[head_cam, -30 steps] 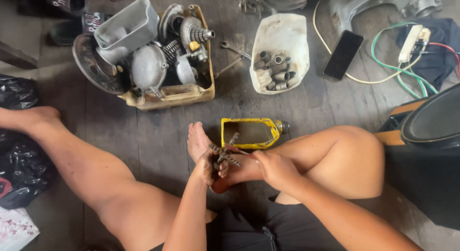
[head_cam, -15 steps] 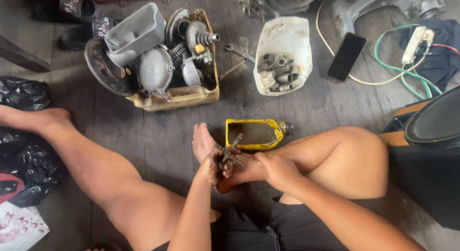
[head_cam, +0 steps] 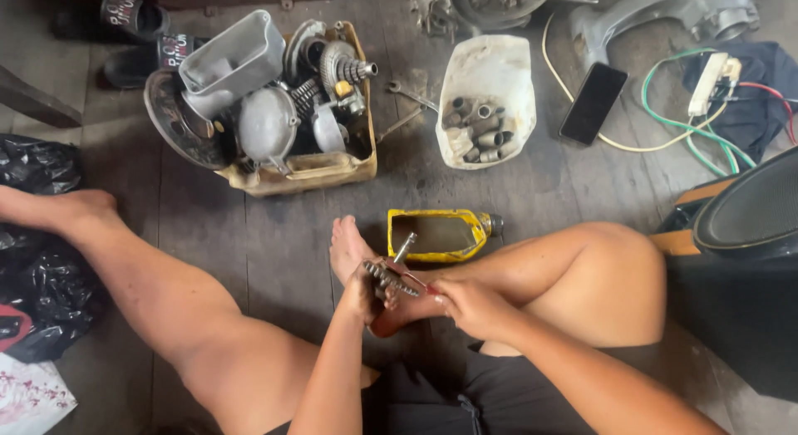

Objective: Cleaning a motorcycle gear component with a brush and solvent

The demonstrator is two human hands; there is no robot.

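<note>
Head view, looking down on a person seated on a dark plank floor (head_cam: 274, 235), legs spread, one foot (head_cam: 349, 248) drawn in at centre.

Hands: left hand (head_cam: 362, 292) closed round the lower end of a small toothed metal part, a gear (head_cam: 391, 277) on a short shaft; shaft tip points up and away, toward the tray ahead. Right hand (head_cam: 474, 306) meets it from the other side, fingers curled, fingertips (head_cam: 434, 290) pinched at the gear's near edge. Whether the right hand grips the gear itself or a thin tool laid against it cannot be told; the detail is too small. Both hands sit just above the drawn-in foot, touching or nearly so.

Surroundings, near to far:
- Yellow tray (head_cam: 439, 233), a cut-open can w/ dark liquid inside, on the floor just beyond the hands, beside the right knee.
- Box (head_cam: 291, 173), tan, worn, upper left of centre, packed w/ engine parts: grey cover, round housings, a spring, gears.
- White tub (head_cam: 490, 78), a cut jug, right of the box, holding short metal sleeves.
- Wrench (head_cam: 409, 93) on the floor btwn box and tub.
- Phone (head_cam: 593, 103), dark, face down, right of the tub, lying across a pale cable.
- Power strip (head_cam: 716, 78) w/ green and red wires, far right, on dark cloth.
- Black bag (head_cam: 41, 277) at left edge, by the outstretched leg.
- Black speaker (head_cam: 748, 211) at right edge, close to the right knee.
</note>
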